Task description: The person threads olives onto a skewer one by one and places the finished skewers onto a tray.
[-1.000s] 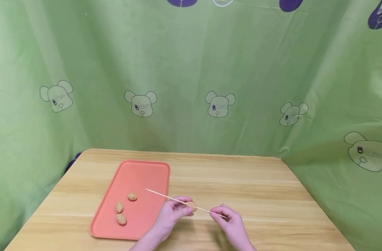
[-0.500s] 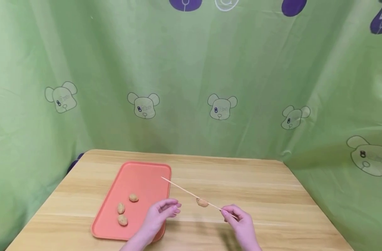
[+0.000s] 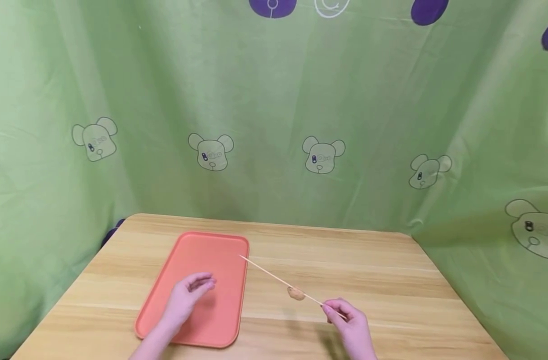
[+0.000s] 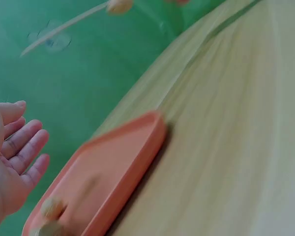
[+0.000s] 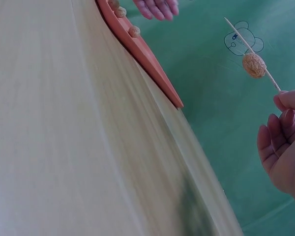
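The skewer, with a ball threaded along its shaft, is pinched in your right hand above the counter. Your left hand, holding that ball a second ago, now hovers over the tray, fingers loosely extended.

The head view is looking forward and down over the bench from farthest back, taking in the green curtain, the tray, the left hand and the right hand; the left wrist view is tilting steeply, facing past its own hand at the picture's left edge and seeing the tray from closer; the right wrist view is tilting too, looking past its own hand toward the curtain and catching the tray at the top; all three are sharing tray, bench, curtain and skewer.
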{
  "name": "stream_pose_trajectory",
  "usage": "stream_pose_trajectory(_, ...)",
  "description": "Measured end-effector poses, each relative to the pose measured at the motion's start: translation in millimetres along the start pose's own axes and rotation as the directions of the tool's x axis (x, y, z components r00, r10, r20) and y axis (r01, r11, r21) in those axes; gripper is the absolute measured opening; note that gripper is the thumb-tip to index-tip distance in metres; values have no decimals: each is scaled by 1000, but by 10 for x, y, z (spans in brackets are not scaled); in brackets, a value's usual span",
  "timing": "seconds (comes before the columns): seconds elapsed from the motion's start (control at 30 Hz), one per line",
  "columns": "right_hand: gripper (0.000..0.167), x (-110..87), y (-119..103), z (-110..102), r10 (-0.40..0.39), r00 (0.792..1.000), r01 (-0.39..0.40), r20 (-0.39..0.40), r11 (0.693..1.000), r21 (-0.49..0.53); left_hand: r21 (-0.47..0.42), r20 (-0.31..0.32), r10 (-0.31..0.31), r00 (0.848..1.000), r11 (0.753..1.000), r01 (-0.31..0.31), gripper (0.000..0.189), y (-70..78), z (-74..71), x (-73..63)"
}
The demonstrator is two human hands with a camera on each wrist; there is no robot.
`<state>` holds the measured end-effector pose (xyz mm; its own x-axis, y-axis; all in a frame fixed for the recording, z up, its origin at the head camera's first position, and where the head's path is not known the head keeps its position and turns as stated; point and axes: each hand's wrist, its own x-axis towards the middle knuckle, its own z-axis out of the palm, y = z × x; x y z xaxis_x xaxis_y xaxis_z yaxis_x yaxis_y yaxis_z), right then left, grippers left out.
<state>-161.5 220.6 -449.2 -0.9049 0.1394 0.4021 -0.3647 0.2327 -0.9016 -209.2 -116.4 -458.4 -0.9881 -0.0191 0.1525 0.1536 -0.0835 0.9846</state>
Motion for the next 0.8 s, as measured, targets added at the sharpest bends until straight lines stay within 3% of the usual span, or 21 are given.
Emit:
stream_pose_trajectory(0.07, 9, -3, 0, -11, 11, 1000, -11, -3, 1000, -8, 33, -38, 6, 999, 999, -5, 33, -4, -95, 57)
stream_pose_trajectory(0.17, 8, -8, 6, -29, 22, 1000, -22, -3, 999, -25, 98, -73, -31, 997, 994, 38, 35, -2, -228, 125)
stream_pose_trajectory(0.33, 5, -15, 37, -60, 38, 999, -39, -10, 998, -49, 212, -75, -108, 991, 970, 122, 39, -47, -388, 218)
stream_pose_trajectory(0.57, 5, -28, 61, -91, 85, 996, -85, -12, 991, -103, 318, -12, -80, 997, 945, 80, 43, -201, -503, 315)
stream_pose_trajectory(0.8, 5, -38, 65, -110, 109, 994, -110, -17, 987, -117, 388, 49, -80, 996, 920, 55, 43, -239, -541, 371)
